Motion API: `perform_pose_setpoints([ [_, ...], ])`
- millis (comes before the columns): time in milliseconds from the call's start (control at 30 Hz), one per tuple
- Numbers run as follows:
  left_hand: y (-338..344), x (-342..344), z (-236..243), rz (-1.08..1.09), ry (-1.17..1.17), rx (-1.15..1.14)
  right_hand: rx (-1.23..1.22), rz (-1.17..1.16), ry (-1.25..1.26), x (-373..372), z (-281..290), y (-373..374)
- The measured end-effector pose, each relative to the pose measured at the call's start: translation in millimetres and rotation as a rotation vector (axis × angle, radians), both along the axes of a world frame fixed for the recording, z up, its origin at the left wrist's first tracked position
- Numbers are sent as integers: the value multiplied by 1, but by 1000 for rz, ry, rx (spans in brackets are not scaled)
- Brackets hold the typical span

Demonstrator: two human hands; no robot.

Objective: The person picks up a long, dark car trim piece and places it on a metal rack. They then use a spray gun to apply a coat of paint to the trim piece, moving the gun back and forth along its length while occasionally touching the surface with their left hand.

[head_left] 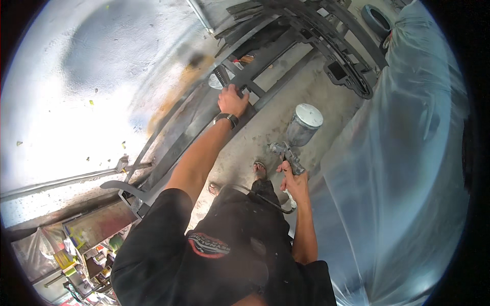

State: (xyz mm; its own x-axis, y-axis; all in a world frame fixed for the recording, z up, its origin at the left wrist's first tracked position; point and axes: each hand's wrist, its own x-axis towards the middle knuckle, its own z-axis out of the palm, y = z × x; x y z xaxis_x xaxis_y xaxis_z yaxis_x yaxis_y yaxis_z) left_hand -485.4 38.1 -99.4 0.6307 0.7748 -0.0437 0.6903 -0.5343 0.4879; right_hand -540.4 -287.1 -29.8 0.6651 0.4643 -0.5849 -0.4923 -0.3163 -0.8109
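My right hand [296, 182] is wrapped round the handle of a metal spray gun [288, 153], held in front of my right side. On top of the gun sits a grey paint cup [300, 133] with a white-spattered lid. A dark hose [273, 205] curves past my legs near the gun's lower end. Ahead and to the left, my left hand [234, 101], with a watch on its wrist, has its fingers curled over the edge of a long dark grey panel [186, 138] with openings, like a car bumper. The fingertips are partly hidden.
More dark car parts [337, 56] are at the far right of the panel. Translucent plastic sheeting [393, 178] drapes along the right side. A white wall [92, 92] stands left, cluttered shelves [97, 255] lower left. A tyre [376, 21] lies at the back right.
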Motion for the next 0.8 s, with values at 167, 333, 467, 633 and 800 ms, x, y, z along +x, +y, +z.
perform_pose_setpoints([
  [167,16,2,-19,-154,-96,65,51,-59,-23,-1,-1,3],
  [333,-28,-28,3,-481,17,332,40,-3,-49,0,-6,8],
  [467,-30,-59,10,-652,94,455,46,17,-54,-1,1,16],
  [633,-34,-108,22,-666,224,413,141,29,-87,-4,2,22],
  [800,-34,-197,22,-535,228,339,194,100,-100,-8,0,25],
])
